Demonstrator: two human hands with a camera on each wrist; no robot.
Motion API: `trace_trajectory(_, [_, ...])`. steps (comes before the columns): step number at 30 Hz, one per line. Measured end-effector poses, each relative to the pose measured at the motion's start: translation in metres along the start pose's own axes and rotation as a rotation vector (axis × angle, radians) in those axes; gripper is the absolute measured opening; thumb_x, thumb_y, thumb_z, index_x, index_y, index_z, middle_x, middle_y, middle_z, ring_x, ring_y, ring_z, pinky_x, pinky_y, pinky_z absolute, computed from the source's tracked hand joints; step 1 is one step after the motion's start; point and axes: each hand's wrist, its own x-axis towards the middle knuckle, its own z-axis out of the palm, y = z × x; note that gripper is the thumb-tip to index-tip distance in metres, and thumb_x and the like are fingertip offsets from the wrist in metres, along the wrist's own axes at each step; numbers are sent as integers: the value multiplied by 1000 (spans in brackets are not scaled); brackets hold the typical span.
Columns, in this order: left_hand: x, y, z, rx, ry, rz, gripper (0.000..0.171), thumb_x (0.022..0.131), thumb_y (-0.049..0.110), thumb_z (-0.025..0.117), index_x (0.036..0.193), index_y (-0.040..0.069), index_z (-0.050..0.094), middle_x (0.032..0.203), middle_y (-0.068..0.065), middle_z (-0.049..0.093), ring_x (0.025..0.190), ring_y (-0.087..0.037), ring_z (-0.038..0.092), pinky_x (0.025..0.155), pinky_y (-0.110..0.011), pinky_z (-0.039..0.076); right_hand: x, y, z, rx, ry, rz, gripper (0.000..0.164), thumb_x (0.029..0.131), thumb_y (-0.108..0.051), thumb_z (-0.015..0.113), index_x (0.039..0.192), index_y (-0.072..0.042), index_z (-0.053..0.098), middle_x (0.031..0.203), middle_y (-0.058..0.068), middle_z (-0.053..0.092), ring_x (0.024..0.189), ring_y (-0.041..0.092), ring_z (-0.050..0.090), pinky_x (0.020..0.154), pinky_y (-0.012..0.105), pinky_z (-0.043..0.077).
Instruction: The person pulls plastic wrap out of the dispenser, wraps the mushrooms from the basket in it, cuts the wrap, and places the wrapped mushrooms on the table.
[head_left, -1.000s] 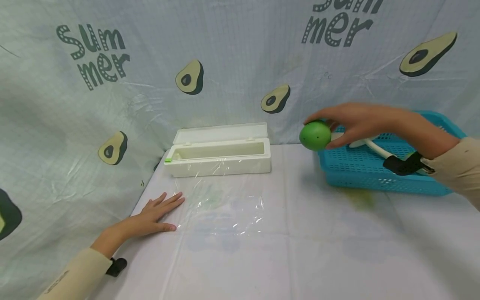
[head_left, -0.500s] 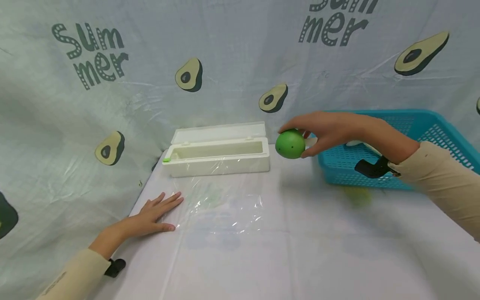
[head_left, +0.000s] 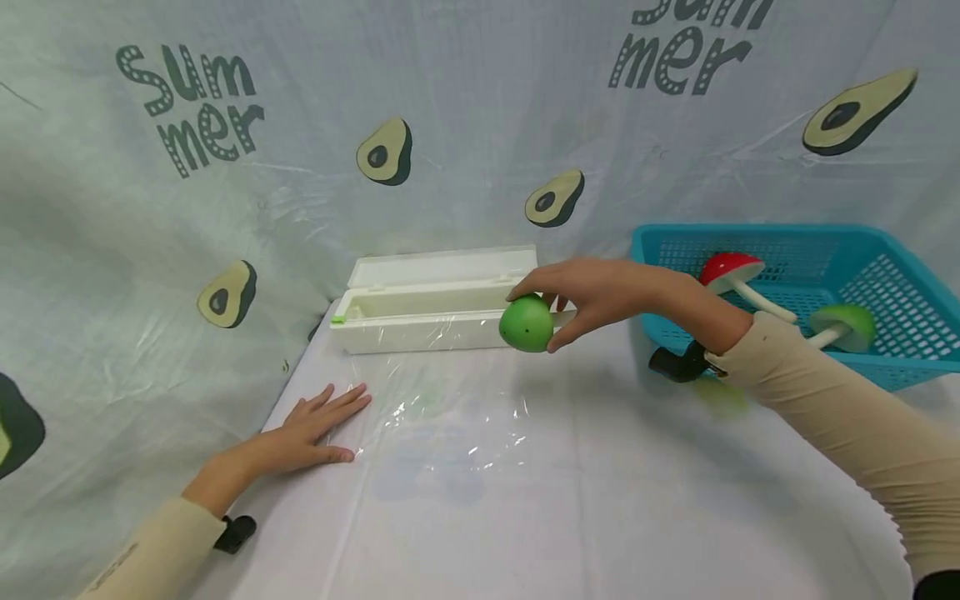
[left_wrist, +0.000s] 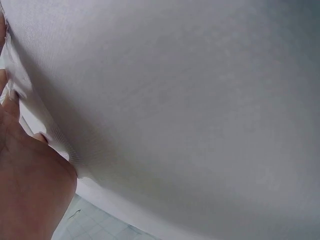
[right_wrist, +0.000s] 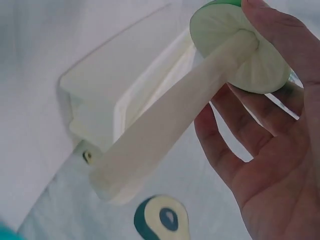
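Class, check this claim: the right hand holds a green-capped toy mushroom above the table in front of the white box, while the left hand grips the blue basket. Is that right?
Not quite. The left hand does not grip the blue basket; the head view shows it lying flat on the table at the edge of the plastic film. The right hand does hold the green-capped toy mushroom before the white box.

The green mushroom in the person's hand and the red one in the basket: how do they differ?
The green mushroom has a green cap and is held in the air by the right hand, in front of the white box. The red mushroom has a red cap and lies untouched inside the blue basket, stem slanting down to the right. Both are toys with pale stems.
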Motion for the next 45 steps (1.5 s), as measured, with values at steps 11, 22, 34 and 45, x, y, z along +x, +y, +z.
trace_trajectory(11, [6,0,-1,23,3,-7,85,91,51,71,160,19,33,169,-10,19,149,-58,4,107,-82,-2,45,-9,37,70,-5,-47,72,85,-34,85,144,-10,51,131,0,58,105,13,63,87,32,57])
trace_trajectory(22, [8,-3,1,17,10,-9,85,91,49,72,160,18,34,168,-12,21,148,-60,5,106,-83,-2,98,-22,57,92,-37,-38,70,85,-33,84,143,-9,54,131,1,60,101,13,70,92,31,55])
trace_trajectory(34, [10,-3,2,36,-3,-12,85,92,50,71,160,18,32,168,-11,20,148,-59,5,105,-84,0,144,-24,105,39,-83,13,69,91,-39,78,151,-20,49,132,0,64,95,11,67,88,24,51])
trace_trajectory(45, [7,10,-17,14,-58,-5,84,94,49,69,160,15,32,169,-11,19,149,-55,10,110,-79,10,149,-19,125,58,-85,82,66,86,-35,83,146,-24,57,137,-1,65,116,15,60,98,28,47])
